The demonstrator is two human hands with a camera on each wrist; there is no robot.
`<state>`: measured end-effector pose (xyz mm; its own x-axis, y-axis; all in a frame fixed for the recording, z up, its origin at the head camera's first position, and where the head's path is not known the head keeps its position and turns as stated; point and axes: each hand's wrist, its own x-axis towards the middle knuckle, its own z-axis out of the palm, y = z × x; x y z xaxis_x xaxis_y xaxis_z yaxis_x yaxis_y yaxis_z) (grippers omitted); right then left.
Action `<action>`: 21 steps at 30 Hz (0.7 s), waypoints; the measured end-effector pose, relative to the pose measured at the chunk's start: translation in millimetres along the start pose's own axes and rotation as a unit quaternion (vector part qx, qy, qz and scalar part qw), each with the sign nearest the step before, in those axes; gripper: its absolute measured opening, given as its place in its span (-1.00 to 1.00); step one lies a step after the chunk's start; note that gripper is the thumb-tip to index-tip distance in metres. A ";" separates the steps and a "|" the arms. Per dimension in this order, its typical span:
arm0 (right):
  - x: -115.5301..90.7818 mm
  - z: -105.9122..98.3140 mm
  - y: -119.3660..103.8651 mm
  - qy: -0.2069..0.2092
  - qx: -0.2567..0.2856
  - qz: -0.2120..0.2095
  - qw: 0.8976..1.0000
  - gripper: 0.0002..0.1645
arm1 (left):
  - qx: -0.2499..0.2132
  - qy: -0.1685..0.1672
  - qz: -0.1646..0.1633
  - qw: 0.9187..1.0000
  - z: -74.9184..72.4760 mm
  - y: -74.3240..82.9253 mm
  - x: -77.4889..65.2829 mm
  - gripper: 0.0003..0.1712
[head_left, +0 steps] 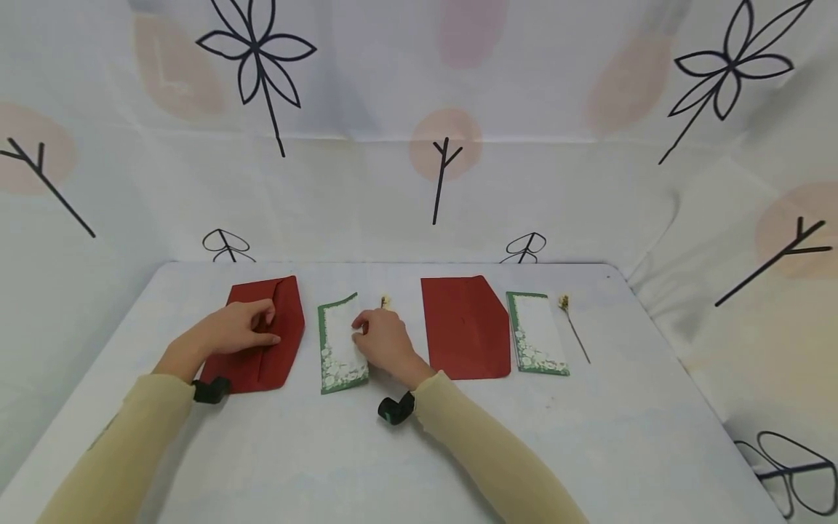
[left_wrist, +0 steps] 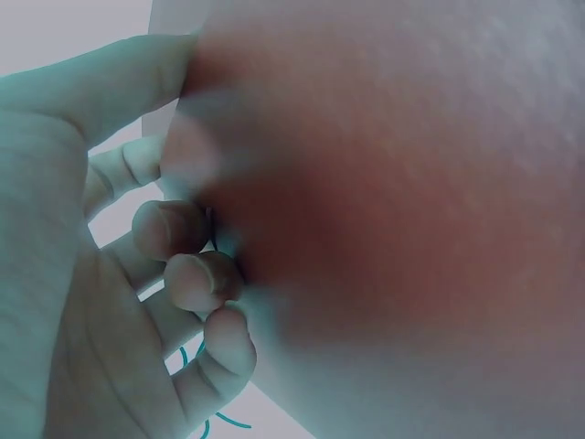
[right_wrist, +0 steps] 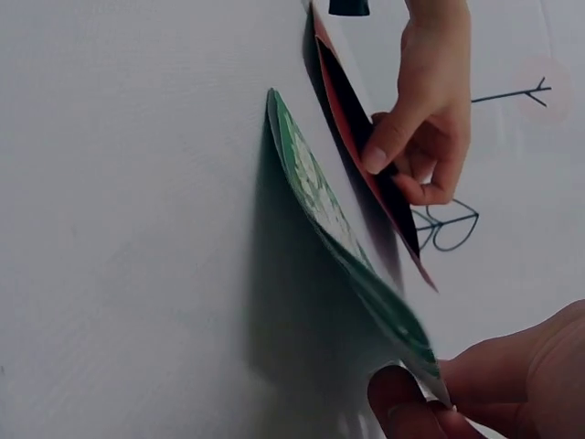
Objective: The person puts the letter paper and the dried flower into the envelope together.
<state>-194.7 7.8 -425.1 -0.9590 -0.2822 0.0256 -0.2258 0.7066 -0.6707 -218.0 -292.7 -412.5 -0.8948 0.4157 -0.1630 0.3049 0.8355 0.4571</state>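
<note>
On the left of the table is a red envelope (head_left: 284, 356), its mouth parted in the right wrist view. My left hand (head_left: 232, 327) pinches it by the opening's edge, the thumb at the mouth. Close by, to the right, a white card (head_left: 338, 342) with a green floral border is held up at a tilt. With thumb and fingers my right hand (head_left: 388, 340) grips this card along its right edge. In the right wrist view the card (right_wrist: 320, 201) bows slightly and stands next to the envelope. A small yellow flower (head_left: 385, 300) shows behind my right hand, its stem hidden.
Right of my right hand lies a second red envelope (head_left: 466, 331). Beside it are another green-bordered card (head_left: 538, 331) and a yellow dried flower (head_left: 564, 302) on a thin stem. A patterned cloth (head_left: 366, 196) hangs behind the white table (head_left: 589, 437).
</note>
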 end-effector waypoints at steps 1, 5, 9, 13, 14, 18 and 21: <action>-0.3 -1.1 0.6 0.002 0.004 -0.001 1.000 -0.86 | 0.001 -0.001 0.000 1.000 -0.2 0.1 0.1 -0.55; -1.3 -7.6 1.9 -0.004 0.013 -0.008 1.000 -0.87 | 0.005 -0.002 0.001 1.000 -0.3 0.8 0.1 -0.56; -1.9 -14.9 3.1 -0.021 0.018 -0.015 1.000 -0.86 | 0.007 0.000 0.004 1.000 0.1 1.5 -0.2 -0.56; -2.6 -21.3 2.8 -0.030 0.036 -0.032 0.998 -0.83 | 0.011 0.002 0.006 1.000 0.4 1.6 0.0 -0.56; -2.8 -22.5 2.3 -0.029 0.043 -0.037 0.998 -0.83 | 0.011 0.003 0.006 1.000 0.5 1.5 0.0 -0.56; -2.8 -24.1 -0.9 -0.020 0.063 -0.057 0.996 -0.80 | 0.011 0.002 0.003 1.000 0.7 2.7 -0.2 -0.57; -2.3 -21.9 -4.6 -0.007 0.088 -0.060 0.994 -0.80 | 0.011 0.001 0.003 1.000 1.0 3.4 -0.3 -0.57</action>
<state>-195.2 19.5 -405.8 -0.9246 -0.3665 0.1040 -0.3036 0.5439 -0.7823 -216.4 -289.6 -411.7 -0.8938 0.4195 -0.1582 0.3172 0.8411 0.4382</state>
